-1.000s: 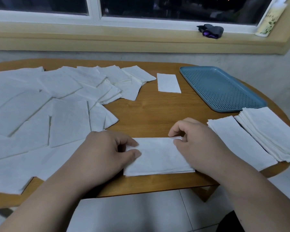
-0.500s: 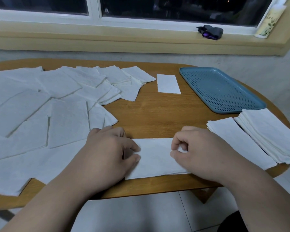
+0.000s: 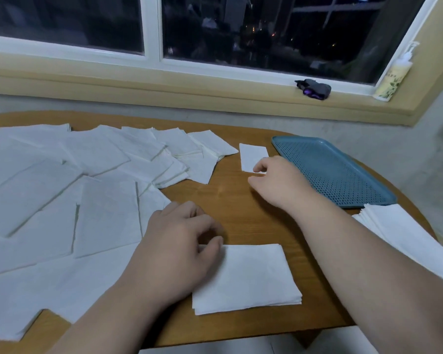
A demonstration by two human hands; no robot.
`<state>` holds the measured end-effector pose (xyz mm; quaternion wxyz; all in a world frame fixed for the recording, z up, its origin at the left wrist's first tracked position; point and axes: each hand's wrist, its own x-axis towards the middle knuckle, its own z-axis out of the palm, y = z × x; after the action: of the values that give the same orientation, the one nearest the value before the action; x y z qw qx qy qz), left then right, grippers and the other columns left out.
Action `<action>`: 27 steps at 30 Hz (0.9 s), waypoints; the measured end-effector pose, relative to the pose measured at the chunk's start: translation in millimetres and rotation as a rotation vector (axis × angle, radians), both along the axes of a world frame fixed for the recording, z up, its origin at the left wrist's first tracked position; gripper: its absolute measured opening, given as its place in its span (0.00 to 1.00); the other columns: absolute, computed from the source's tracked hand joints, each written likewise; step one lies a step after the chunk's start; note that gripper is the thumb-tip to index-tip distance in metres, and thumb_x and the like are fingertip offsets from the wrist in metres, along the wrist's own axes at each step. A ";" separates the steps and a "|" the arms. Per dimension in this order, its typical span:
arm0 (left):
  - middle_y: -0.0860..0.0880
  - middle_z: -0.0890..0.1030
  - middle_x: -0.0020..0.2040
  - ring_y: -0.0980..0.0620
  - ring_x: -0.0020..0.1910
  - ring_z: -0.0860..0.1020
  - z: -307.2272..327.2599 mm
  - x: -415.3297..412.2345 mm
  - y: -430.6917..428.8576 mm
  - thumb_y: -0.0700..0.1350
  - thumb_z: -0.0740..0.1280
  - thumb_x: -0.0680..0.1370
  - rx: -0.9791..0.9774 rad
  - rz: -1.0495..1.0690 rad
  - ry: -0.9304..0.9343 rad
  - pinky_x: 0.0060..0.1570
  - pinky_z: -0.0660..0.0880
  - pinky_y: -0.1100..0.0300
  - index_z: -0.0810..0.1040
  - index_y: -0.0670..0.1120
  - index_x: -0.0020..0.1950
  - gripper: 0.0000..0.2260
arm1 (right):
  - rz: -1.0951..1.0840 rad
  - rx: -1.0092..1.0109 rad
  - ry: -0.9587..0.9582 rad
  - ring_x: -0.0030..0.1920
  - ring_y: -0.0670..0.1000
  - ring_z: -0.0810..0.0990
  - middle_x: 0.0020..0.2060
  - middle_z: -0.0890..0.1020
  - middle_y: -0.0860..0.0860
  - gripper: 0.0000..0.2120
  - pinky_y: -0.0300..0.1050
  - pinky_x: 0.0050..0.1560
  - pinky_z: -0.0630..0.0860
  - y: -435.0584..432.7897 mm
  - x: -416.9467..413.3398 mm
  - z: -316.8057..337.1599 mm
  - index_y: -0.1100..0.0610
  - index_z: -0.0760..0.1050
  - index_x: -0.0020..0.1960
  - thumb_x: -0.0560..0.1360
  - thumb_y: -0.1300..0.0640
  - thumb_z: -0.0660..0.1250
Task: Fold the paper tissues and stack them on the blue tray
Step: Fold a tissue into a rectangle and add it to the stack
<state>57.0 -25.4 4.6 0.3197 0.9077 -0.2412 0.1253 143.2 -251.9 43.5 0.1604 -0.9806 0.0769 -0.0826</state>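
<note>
One white folded tissue (image 3: 246, 277) lies flat, layered.

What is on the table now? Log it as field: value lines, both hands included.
left hand: fingertips at left edge of the large folded tissue; grip unclear
right hand: fingertips at near edge of the small folded tissue; pinch unclear
blue tray: no tissues on it
folded stack: far right, by the tray's near edge
unfolded tissues: spread across the left
</note>
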 end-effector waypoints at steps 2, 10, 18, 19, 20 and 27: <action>0.62 0.74 0.42 0.61 0.47 0.70 -1.4 1.5 1.3 0.57 0.64 0.73 -0.035 0.019 0.000 0.50 0.70 0.56 0.83 0.59 0.47 0.09 | -0.025 -0.068 0.023 0.64 0.54 0.75 0.67 0.75 0.50 0.20 0.47 0.52 0.73 -0.5 29.6 -4.1 0.50 0.76 0.68 0.77 0.47 0.65; 0.61 0.74 0.42 0.61 0.49 0.70 -3.6 7.6 1.0 0.57 0.63 0.74 -0.097 0.026 0.034 0.51 0.70 0.56 0.83 0.58 0.46 0.10 | -0.180 -0.253 0.077 0.56 0.57 0.76 0.53 0.80 0.51 0.12 0.52 0.53 0.68 1.8 79.6 -30.8 0.49 0.78 0.56 0.79 0.45 0.62; 0.62 0.74 0.44 0.61 0.51 0.70 -3.4 8.7 2.9 0.60 0.60 0.74 -0.118 0.047 0.020 0.53 0.70 0.56 0.82 0.59 0.46 0.13 | -0.112 -0.150 0.049 0.41 0.50 0.78 0.41 0.80 0.47 0.04 0.50 0.43 0.79 0.1 15.9 -13.1 0.49 0.77 0.47 0.78 0.54 0.63; 0.62 0.74 0.45 0.61 0.51 0.70 -2.9 7.7 3.4 0.61 0.58 0.74 -0.127 0.048 0.019 0.53 0.71 0.55 0.82 0.59 0.47 0.14 | -0.093 -0.085 0.020 0.40 0.48 0.78 0.40 0.80 0.46 0.03 0.49 0.42 0.79 1.1 -4.0 -5.8 0.48 0.77 0.46 0.78 0.52 0.65; 0.62 0.74 0.47 0.61 0.53 0.70 -2.2 6.2 3.8 0.61 0.58 0.73 -0.142 0.049 0.015 0.55 0.72 0.55 0.82 0.59 0.50 0.16 | -0.069 -0.020 -0.007 0.39 0.47 0.78 0.38 0.80 0.44 0.03 0.48 0.40 0.79 2.9 -25.1 1.9 0.46 0.76 0.44 0.76 0.51 0.67; 0.67 0.50 0.78 0.66 0.77 0.48 11.8 -17.1 3.4 0.64 0.68 0.72 -0.325 0.002 0.106 0.69 0.68 0.58 0.52 0.73 0.74 0.35 | 0.194 0.525 -0.078 0.34 0.47 0.79 0.33 0.82 0.45 0.07 0.42 0.34 0.74 12.9 -134.7 33.9 0.48 0.80 0.40 0.74 0.59 0.70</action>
<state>39.9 -22.0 16.4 0.4746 0.8495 -0.1997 0.1148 8.6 -239.0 77.4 0.4190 -0.9043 -0.0046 -0.0821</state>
